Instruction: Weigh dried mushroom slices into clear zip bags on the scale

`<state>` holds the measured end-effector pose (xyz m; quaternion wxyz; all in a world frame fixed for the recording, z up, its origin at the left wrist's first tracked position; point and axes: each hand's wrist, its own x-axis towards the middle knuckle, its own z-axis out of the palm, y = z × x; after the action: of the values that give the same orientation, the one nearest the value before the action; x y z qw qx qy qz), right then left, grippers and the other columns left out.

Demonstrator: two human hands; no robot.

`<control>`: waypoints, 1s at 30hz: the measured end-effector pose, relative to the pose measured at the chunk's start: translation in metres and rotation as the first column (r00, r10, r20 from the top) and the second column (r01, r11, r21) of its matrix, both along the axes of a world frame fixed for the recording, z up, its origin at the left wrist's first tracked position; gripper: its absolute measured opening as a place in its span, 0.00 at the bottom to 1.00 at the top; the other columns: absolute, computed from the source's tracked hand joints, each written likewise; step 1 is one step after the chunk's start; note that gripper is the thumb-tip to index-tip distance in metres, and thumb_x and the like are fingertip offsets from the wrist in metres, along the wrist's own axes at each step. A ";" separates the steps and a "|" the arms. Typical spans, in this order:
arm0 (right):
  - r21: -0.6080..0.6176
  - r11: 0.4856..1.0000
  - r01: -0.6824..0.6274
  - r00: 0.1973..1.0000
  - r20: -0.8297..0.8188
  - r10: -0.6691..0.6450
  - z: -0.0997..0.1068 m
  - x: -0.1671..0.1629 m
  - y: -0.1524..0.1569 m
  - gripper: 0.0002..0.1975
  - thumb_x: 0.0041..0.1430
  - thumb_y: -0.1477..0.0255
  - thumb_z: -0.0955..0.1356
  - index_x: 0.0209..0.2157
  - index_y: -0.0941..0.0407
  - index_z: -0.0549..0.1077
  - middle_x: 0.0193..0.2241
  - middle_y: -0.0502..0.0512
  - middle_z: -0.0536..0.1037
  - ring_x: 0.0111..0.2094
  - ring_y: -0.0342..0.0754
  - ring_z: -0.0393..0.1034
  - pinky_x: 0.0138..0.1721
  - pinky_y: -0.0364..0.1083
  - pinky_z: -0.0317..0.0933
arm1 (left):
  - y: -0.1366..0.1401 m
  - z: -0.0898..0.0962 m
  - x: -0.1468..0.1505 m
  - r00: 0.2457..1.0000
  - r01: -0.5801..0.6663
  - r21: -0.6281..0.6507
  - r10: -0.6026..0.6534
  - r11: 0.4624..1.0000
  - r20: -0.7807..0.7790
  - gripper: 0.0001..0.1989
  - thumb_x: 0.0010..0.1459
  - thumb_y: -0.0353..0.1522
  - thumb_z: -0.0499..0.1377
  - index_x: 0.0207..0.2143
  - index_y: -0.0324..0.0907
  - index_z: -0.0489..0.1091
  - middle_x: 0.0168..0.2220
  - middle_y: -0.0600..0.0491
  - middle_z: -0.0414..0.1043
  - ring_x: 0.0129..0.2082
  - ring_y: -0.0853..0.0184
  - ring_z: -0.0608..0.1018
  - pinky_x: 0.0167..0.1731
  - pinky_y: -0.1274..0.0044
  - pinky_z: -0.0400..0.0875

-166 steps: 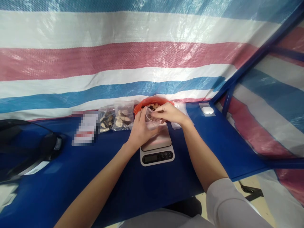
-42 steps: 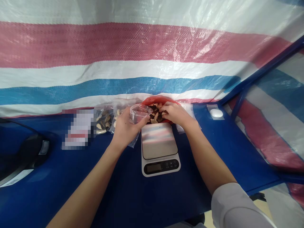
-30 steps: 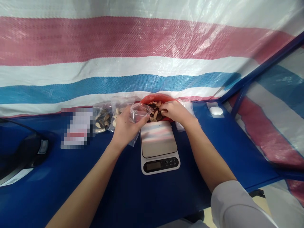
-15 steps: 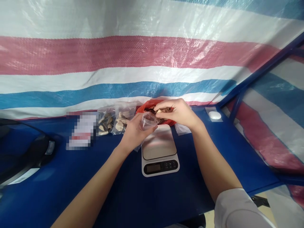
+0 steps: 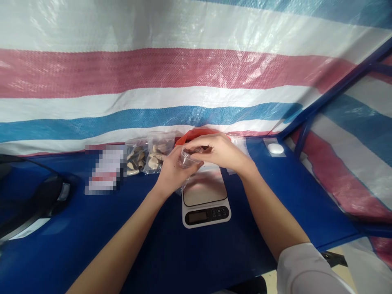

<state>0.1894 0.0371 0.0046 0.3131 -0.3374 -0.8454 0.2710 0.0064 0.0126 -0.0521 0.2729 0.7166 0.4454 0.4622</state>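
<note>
My left hand (image 5: 171, 171) is closed around a clear plastic bag (image 5: 186, 158), its mouth held open above the back of a white kitchen scale (image 5: 206, 188). At that mouth are the bent fingers of my right hand (image 5: 219, 151), thumb and fingertips close together. Whatever lies between them is hidden by the hand and the bag's glare. Behind both hands sits a red plastic bag (image 5: 196, 134), mostly covered. Left of my left hand stand two clear zip bags of dried slices, one with darker pieces (image 5: 135, 159) and one with paler pieces (image 5: 155, 157).
A blurred-out sheet (image 5: 105, 169) lies left of the bags, and a black strapped object (image 5: 45, 196) is at the far left. A flat clear packet (image 5: 240, 145) is partly behind my right wrist. Farther right, a white round item (image 5: 275, 148) lies on a packet. Striped sheeting (image 5: 171, 67) backs the blue table (image 5: 260, 261).
My right hand has moved left and slightly down from over the red bag, bringing a small pale piece to the clear bag's mouth, where it is out of sight. My left hand stays put.
</note>
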 end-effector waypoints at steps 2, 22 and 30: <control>-0.008 1.000 -0.005 0.998 -0.062 0.004 0.001 0.005 0.002 0.12 0.60 0.76 0.71 0.44 0.50 0.82 0.44 0.50 0.84 0.43 0.47 0.78 0.45 0.45 0.70 | 0.000 0.002 -0.002 1.000 -0.013 -0.018 0.013 1.000 0.001 0.18 0.55 0.39 0.68 0.46 0.43 0.74 0.44 0.49 0.78 0.45 0.58 0.80 0.47 0.67 0.74; 0.092 0.972 0.215 0.800 0.555 -0.229 -0.046 0.015 0.037 0.15 0.64 0.70 0.68 0.51 0.51 0.79 0.52 0.55 0.81 0.49 0.53 0.74 0.46 0.48 0.65 | 0.010 0.009 -0.025 0.993 -0.112 -0.122 0.105 0.986 -0.062 0.30 0.52 0.49 0.69 0.54 0.46 0.72 0.52 0.48 0.78 0.54 0.49 0.78 0.58 0.57 0.70; 0.152 0.967 0.203 0.731 0.633 -0.253 -0.056 0.011 0.036 0.18 0.64 0.66 0.69 0.54 0.50 0.77 0.52 0.58 0.80 0.51 0.55 0.73 0.47 0.48 0.66 | 0.010 0.009 -0.022 0.997 -0.070 -0.100 0.066 0.992 -0.037 0.27 0.52 0.48 0.69 0.51 0.47 0.73 0.49 0.49 0.79 0.52 0.51 0.79 0.54 0.59 0.75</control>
<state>0.2007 0.0735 -0.0509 0.0446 -0.4996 -0.8626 0.0664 -0.0159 0.0221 -0.0431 0.2856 0.6938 0.4971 0.4359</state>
